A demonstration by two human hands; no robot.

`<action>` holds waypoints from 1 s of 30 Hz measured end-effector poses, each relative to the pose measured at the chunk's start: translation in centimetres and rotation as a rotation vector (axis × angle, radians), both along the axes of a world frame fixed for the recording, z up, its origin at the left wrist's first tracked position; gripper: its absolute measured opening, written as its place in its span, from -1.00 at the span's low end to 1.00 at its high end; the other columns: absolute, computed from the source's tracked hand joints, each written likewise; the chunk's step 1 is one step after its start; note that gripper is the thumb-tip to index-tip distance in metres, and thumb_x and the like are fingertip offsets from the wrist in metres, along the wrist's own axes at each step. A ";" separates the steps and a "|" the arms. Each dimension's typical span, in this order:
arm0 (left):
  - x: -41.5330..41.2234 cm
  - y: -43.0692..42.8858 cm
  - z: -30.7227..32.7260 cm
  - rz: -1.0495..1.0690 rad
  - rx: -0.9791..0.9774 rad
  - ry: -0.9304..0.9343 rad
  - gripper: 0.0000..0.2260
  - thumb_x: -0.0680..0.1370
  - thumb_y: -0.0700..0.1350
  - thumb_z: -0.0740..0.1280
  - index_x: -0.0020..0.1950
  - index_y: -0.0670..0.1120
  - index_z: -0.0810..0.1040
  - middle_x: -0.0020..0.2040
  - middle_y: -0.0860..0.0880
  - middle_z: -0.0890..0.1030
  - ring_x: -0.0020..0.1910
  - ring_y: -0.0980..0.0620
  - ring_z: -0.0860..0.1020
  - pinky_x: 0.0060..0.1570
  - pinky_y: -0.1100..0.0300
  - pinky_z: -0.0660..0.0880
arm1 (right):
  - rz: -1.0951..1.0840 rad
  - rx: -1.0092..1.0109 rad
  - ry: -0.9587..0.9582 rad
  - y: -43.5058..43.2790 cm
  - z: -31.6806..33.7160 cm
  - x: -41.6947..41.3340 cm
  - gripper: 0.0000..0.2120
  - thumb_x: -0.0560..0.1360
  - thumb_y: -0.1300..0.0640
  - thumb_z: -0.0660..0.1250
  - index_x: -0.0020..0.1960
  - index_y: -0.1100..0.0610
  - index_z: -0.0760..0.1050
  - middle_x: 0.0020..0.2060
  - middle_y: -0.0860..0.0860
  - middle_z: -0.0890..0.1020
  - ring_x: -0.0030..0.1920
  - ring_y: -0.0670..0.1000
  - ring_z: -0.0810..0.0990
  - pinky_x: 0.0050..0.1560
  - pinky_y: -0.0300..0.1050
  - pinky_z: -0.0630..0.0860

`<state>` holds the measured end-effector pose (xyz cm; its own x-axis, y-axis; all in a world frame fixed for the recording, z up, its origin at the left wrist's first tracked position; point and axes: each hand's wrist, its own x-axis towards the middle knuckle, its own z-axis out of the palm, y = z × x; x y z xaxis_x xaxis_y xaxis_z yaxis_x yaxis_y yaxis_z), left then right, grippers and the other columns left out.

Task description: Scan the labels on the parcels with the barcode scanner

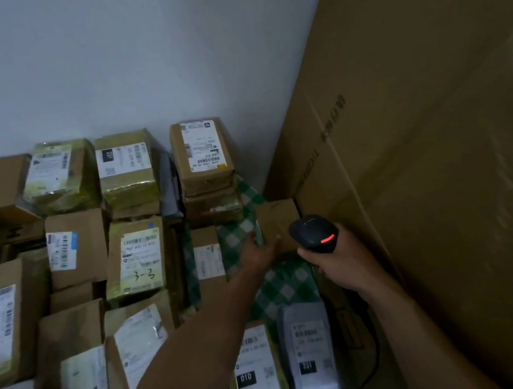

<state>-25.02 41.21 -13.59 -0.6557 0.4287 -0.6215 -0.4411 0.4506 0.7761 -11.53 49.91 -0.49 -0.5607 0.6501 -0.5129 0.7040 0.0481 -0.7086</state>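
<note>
Right grip (342, 264) clenched the scanner (314, 234); left grip (258, 252), spread open, touched centre-right box (280, 220). No label showing, so scan might fail.

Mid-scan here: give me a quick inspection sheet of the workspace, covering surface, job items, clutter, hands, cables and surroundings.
Surface: green-and-white checked cloth, mostly covered by parcels.
Job's things: barcode scanner, red light on; small brown box, no label showing on top; labelled parcels, among them the parcel marked 010 and a grey bag.
Clutter: nothing seen beyond the parcels.
Hands: right hand grips the barcode scanner; left hand is at the small brown box's near left corner, grip blurred.
Cables: scanner cable hangs down beside the right forearm.
Surroundings: white wall behind; large cardboard cartons on the right.
</note>
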 end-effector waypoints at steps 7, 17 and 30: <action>1.1 0.3 -0.7 0.034 0.158 -0.200 -0.06 0.41 -0.11 0.64 0.63 -0.06 0.13 0.37 0.01 0.39 0.42 -0.11 0.45 0.28 0.14 0.46 | -0.031 0.000 -0.022 0.6 -0.8 0.7 -0.37 0.42 -0.02 0.61 0.41 0.00 0.45 0.18 -0.01 0.64 0.16 0.13 0.66 0.23 0.16 0.60; 2.9 -3.3 0.3 -0.034 0.208 0.059 -0.21 0.40 -0.13 0.63 0.51 0.13 0.29 0.32 0.08 0.47 0.26 0.07 0.52 0.08 0.25 0.61 | -0.024 0.020 0.031 0.1 -0.2 0.8 -0.29 0.40 -0.10 0.61 0.46 -0.04 0.41 0.24 -0.06 0.62 0.20 0.07 0.65 0.29 0.19 0.58; 5.5 -12.3 7.4 -0.063 0.066 0.642 -0.06 0.26 0.07 0.70 0.51 0.16 0.25 0.33 0.13 0.32 0.34 0.15 0.35 0.29 0.13 0.45 | -0.007 0.025 0.349 -4.5 3.4 1.5 -0.38 0.47 0.08 0.58 0.46 0.01 0.42 0.20 -0.11 0.63 0.08 -0.28 0.58 -0.07 -0.39 0.46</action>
